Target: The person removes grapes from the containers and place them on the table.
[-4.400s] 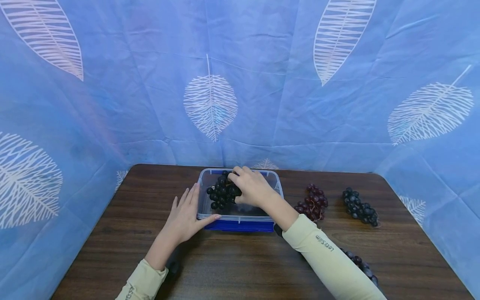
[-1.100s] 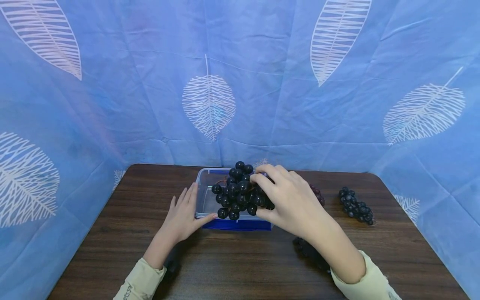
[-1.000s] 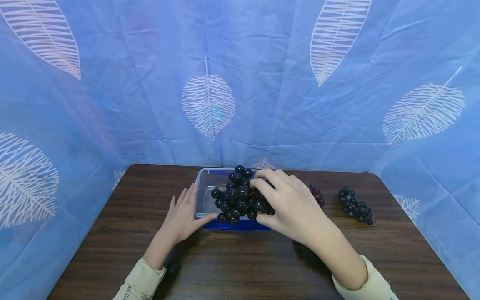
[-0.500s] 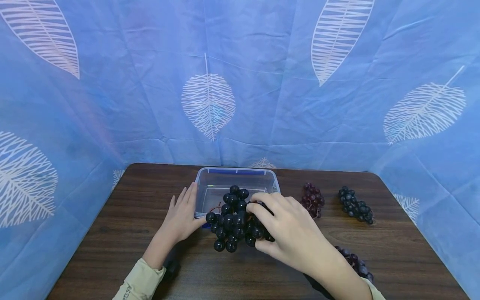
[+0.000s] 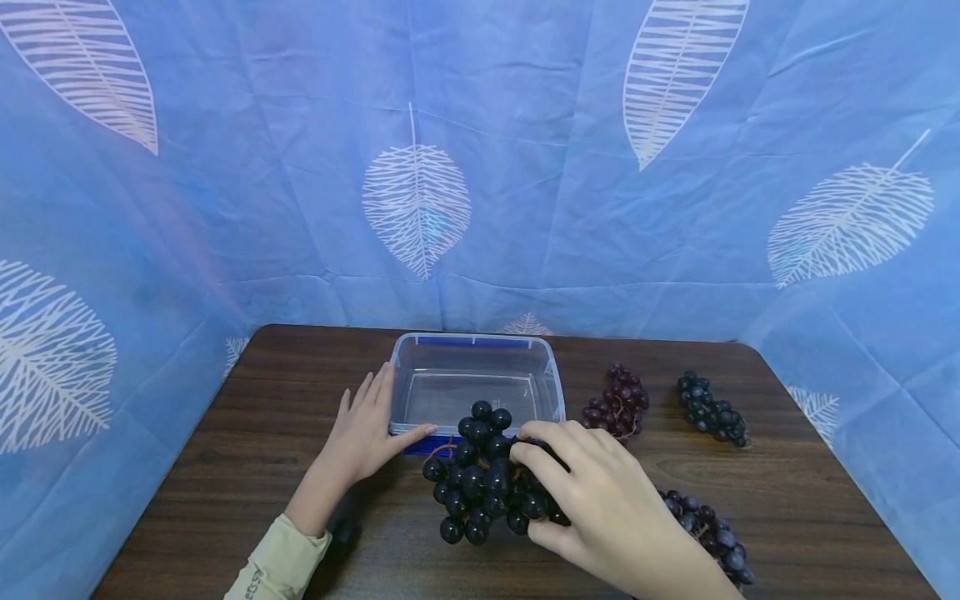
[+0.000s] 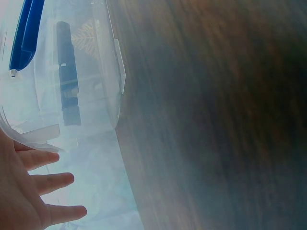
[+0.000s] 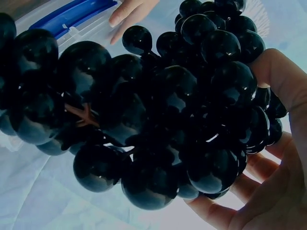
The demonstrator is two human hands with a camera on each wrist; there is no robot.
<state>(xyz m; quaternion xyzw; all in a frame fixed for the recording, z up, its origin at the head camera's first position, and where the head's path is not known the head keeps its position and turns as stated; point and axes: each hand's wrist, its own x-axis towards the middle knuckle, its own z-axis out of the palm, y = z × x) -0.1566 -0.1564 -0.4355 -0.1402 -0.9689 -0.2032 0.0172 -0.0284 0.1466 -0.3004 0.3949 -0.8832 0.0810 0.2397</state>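
Observation:
My right hand (image 5: 592, 492) grips a bunch of glossy black grapes (image 5: 480, 483) in front of a clear plastic box (image 5: 480, 392). In the right wrist view the grapes (image 7: 177, 86) fill most of the picture, with the thumb and fingers of the right hand (image 7: 283, 167) curled round one end and a reddish stem showing. My left hand (image 5: 360, 442) lies along the box's left side, fingers straight and spread, thumb stretched across the near left corner. The left wrist view shows the fingers of the left hand (image 6: 29, 191) at the wall of the box (image 6: 98, 91).
A dark red grape bunch (image 5: 621, 402) lies right of the box, a small blue-black bunch (image 5: 711, 410) farther right. Another dark purple bunch (image 5: 712, 537) lies nearer, partly behind the right hand. The wooden table (image 5: 247, 467) backs onto a blue leaf-print cloth (image 5: 547, 183).
The right hand has lifted the black grapes out of the box and carried them toward me, in front of it. The left hand stays at the box's side.

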